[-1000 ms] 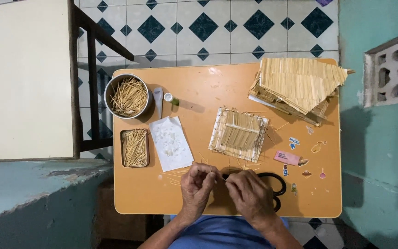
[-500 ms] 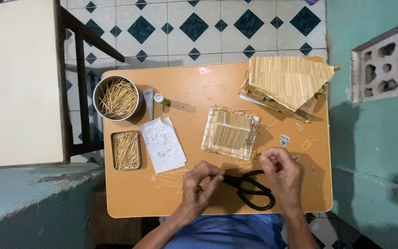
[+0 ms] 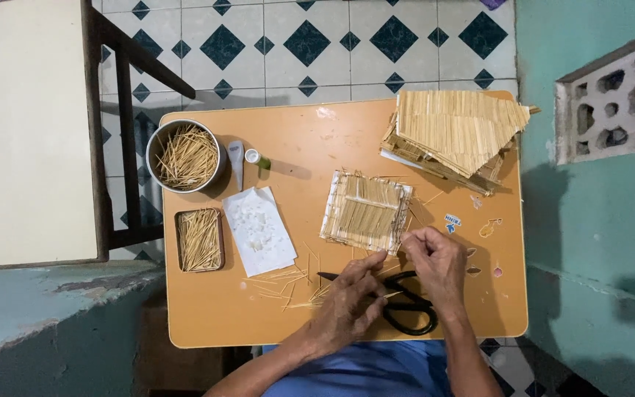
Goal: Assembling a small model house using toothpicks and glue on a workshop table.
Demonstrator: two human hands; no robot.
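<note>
Black scissors [image 3: 406,305] lie partly hidden beneath both hands on an orange table [image 3: 207,323]. A small panel of thin sticks [image 3: 367,212] sits just above the fingertips. The right hand [image 3: 439,265] curls near the panel's lower corner, fingers pinched; what they grip is too small to tell. The left hand [image 3: 347,298], loosely curled, extends toward the panel's edge.
</note>
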